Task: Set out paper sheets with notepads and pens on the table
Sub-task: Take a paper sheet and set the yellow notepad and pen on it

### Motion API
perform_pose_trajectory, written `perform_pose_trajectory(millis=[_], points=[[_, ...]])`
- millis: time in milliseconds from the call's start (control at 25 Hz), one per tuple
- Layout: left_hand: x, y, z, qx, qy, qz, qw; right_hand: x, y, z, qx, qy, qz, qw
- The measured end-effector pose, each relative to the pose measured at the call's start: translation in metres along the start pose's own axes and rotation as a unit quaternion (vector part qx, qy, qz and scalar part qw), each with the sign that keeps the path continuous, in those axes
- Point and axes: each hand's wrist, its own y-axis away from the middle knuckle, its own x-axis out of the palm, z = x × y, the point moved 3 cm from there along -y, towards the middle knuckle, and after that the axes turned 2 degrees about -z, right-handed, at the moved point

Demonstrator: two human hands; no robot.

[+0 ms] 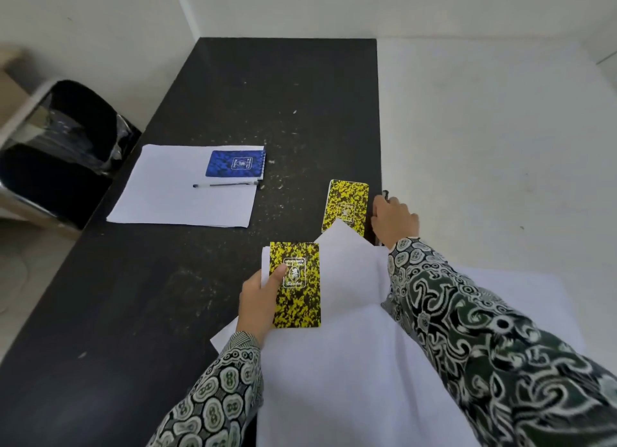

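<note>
One setting lay finished at ten o'clock on the table [207, 89]: a sheet [173, 196] with a blue pad [235, 163] and a pen [225, 185]. The left hand [258, 304] pinched a yellow pad [295, 284] with loose sheets [350, 363], thumb on the cover. The right hand [394, 218] reached to two o'clock beside a second yellow pad [347, 206], apparently closing on dark pens at the edge; its grip could not be told. Best to lift one pen cleanly before laying paper down.

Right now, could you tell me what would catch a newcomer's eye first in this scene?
Probably the yellow notepad held with paper sheets in the left hand near the centre, matched by a second yellow notepad by the table's right edge, where the right hand reaches. Farther left, a blue notepad and pen lie on a white sheet.
</note>
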Motion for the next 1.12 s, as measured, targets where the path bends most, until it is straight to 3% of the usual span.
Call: perform_pose_trajectory(millis=[160, 280, 360, 520, 560, 640, 720, 800, 880, 1000, 1120], points=[[-0.014, 0.007, -0.003, 0.006, 0.041, -0.001, 0.999, -0.014, 0.010, -0.005, 0.044, -0.236, -0.046, 0.970], [-0.031, 0.015, -0.009, 0.030, 0.050, -0.012, 0.998, -0.033, 0.024, 0.014, -0.017, -0.293, -0.113, 0.949], [-0.045, 0.021, -0.012, 0.048, 0.035, -0.022, 0.998, -0.038, 0.031, 0.027, -0.056, -0.267, -0.114, 0.955], [-0.083, 0.039, -0.009, 0.076, -0.014, -0.041, 0.996, 0.000, 0.060, 0.023, -0.024, -0.141, 0.059, 0.988], [-0.094, 0.043, -0.007, 0.077, -0.017, -0.048, 0.996, 0.007, 0.072, 0.022, -0.001, -0.116, 0.048, 0.992], [-0.116, 0.050, -0.004, 0.075, -0.018, -0.060, 0.995, 0.009, 0.092, 0.030, 0.024, -0.104, -0.065, 0.992], [-0.137, 0.053, 0.001, 0.068, -0.018, -0.073, 0.995, 0.010, 0.105, 0.054, -0.031, -0.106, -0.121, 0.987], [-0.159, 0.056, 0.007, 0.064, -0.026, -0.087, 0.994, 0.024, 0.115, 0.089, -0.135, -0.074, -0.054, 0.987], [-0.178, 0.060, 0.012, 0.063, -0.034, -0.095, 0.993, 0.043, 0.125, 0.114, -0.162, -0.065, 0.012, 0.985], [-0.206, 0.064, 0.012, 0.078, -0.037, -0.102, 0.991, 0.047, 0.130, 0.136, -0.078, -0.207, 0.004, 0.975], [-0.231, 0.066, 0.006, 0.106, -0.035, -0.110, 0.988, 0.016, 0.149, 0.165, -0.021, -0.427, -0.047, 0.903]])
